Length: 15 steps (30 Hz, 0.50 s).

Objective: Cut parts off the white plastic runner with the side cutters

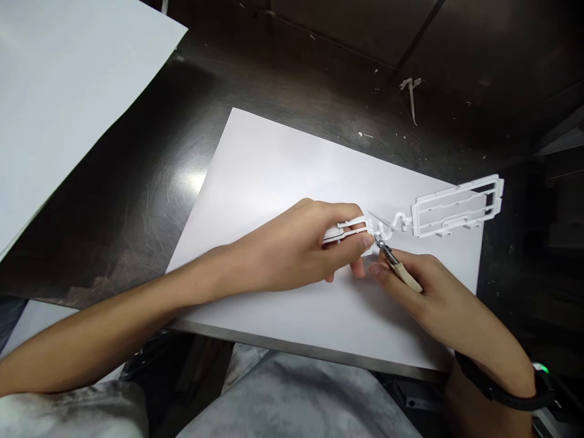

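My left hand is closed around one end of a white moulded plastic part, an open frame. A curvy runner joins it to a second rectangular plastic frame, which sticks out to the right above the paper. In my right hand is a pair of small nippers with a beige handle. Their metal tip touches or lies very close to the runner, right beside my left thumb. Whether the jaws are closed on the plastic is too small to tell.
A white sheet of paper lies under both hands on a dark, shiny table. Another white sheet covers the upper left. A T-shaped plastic scrap and small white bits lie beyond the paper.
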{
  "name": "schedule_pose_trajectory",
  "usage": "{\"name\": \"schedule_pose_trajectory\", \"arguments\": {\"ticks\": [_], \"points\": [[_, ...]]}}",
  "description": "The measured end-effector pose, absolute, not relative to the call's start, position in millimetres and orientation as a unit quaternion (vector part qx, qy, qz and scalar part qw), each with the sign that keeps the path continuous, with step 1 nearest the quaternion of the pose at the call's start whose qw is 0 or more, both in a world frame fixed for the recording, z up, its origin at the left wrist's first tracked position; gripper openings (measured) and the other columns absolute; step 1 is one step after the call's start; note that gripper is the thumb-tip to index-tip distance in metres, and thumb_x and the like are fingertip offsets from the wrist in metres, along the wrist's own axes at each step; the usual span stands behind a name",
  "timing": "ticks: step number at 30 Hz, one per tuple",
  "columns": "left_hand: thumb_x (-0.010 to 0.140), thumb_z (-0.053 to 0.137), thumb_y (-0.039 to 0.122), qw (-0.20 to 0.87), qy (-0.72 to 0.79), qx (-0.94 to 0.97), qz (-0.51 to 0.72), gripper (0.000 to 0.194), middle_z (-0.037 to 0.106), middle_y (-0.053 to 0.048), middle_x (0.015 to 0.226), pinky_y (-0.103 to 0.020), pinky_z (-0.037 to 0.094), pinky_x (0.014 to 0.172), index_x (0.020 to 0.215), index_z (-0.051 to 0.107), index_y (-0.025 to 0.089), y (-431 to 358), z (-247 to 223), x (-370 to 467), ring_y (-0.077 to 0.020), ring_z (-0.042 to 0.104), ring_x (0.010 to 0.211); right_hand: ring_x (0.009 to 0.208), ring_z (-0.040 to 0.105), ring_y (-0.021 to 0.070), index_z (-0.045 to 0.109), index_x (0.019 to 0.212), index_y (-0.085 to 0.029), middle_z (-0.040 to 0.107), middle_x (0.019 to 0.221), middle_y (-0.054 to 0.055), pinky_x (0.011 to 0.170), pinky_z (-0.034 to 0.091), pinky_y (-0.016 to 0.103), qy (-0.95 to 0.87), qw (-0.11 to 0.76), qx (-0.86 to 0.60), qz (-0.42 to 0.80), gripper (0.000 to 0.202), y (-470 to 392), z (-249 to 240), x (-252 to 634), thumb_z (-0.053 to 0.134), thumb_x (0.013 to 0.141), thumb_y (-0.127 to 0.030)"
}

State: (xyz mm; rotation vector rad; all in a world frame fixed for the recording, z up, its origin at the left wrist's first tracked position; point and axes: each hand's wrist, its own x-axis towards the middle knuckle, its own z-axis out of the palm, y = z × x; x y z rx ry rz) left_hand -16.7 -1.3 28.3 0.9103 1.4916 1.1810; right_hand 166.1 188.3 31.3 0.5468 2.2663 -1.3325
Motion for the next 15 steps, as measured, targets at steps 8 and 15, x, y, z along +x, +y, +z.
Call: {"name": "schedule_pose_trajectory", "arguments": {"ticks": [8, 15], "points": [[0.113, 0.055, 0.029, 0.488, 0.613, 0.385, 0.488, 0.023, 0.081, 0.003, 0.094, -0.017, 0.050, 0.057, 0.099, 0.071, 0.020, -1, 25, -18, -0.0099, 0.068, 0.065, 0.066, 0.039, 0.0184, 0.062, 0.091, -0.022, 0.049, 0.074, -0.003, 0.060, 0.029, 0.035, 0.842, 0.211, 0.205, -0.453, 0.048, 184, 27, 166, 0.048, 0.121, -0.057], [0.114, 0.057, 0.038, 0.518, 0.634, 0.390, 0.421, 0.025, 0.079, 0.003, 0.095, -0.019, 0.051, 0.061, 0.100, 0.070, 0.022, -8, 30, -33, -0.0124, 0.071, 0.071, 0.063, 0.031, 0.0180, 0.051, 0.082, -0.022, 0.037, 0.070, -0.004, 0.058, 0.024, 0.035, 0.831, 0.237, 0.215, -0.454, 0.057, 184, 31, 168, 0.050, 0.119, -0.066]]}}
